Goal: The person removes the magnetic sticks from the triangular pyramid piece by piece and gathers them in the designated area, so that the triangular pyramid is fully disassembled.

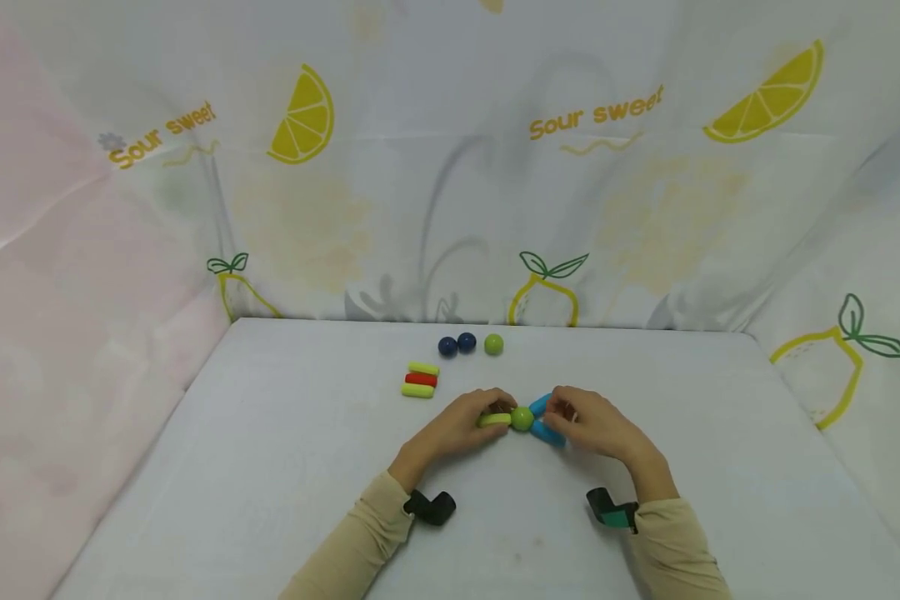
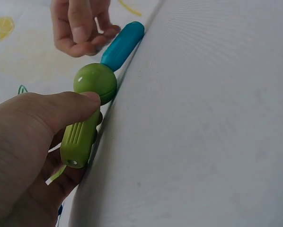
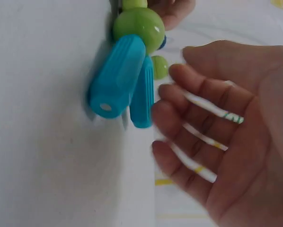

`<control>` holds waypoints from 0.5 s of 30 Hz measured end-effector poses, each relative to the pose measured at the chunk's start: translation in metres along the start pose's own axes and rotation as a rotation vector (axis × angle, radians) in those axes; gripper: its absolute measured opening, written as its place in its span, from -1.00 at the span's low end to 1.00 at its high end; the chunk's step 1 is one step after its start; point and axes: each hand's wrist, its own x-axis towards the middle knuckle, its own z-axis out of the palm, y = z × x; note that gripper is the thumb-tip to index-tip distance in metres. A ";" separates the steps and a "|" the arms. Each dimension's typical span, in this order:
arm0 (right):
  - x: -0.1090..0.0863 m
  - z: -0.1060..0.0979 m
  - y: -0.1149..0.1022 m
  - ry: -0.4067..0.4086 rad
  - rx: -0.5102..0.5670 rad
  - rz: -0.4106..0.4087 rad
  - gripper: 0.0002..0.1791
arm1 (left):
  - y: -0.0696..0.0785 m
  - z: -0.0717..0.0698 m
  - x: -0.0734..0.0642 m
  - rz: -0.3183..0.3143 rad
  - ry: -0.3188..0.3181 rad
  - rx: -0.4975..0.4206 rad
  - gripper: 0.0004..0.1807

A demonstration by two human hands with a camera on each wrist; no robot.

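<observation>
A light green rod (image 1: 495, 419) joins a green ball (image 1: 522, 418), and two blue rods, one upper (image 1: 542, 404) and one lower (image 1: 547, 433), fan out from the ball's other side. My left hand (image 1: 461, 427) grips the green rod, its thumb lying along the rod up to the ball in the left wrist view. Beside the blue rods is my right hand (image 1: 598, 425). The right wrist view shows its fingers (image 3: 193, 92) loosely bent, with nothing held and a gap to the nearer blue rod (image 3: 117, 78).
Behind the left hand lie two yellow-green rods (image 1: 417, 390) (image 1: 423, 368) with a red rod (image 1: 421, 380) between them. Farther back are two dark blue balls (image 1: 447, 347) (image 1: 467, 342) and another green ball (image 1: 493, 344). A lemon-print cloth (image 1: 435, 208) hangs behind the white table (image 1: 285, 467).
</observation>
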 end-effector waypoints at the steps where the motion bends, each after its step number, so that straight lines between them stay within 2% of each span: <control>1: 0.002 0.001 -0.001 0.023 -0.003 -0.033 -0.94 | 0.000 -0.001 0.000 0.007 0.004 0.001 -0.65; 4: 0.007 0.008 -0.006 0.081 -0.033 -0.137 -0.93 | 0.001 -0.002 -0.001 0.026 0.015 -0.009 -0.66; 7: 0.011 0.016 -0.010 0.116 -0.077 -0.195 -0.85 | 0.002 -0.003 -0.001 0.033 0.025 -0.019 -0.69; 11: 0.014 0.026 -0.011 0.118 -0.127 -0.198 -0.75 | 0.003 -0.003 -0.003 0.015 0.026 -0.013 -0.71; 15: 0.014 0.032 -0.010 0.108 -0.148 -0.166 -0.74 | 0.003 -0.002 -0.003 0.007 0.026 -0.004 -0.73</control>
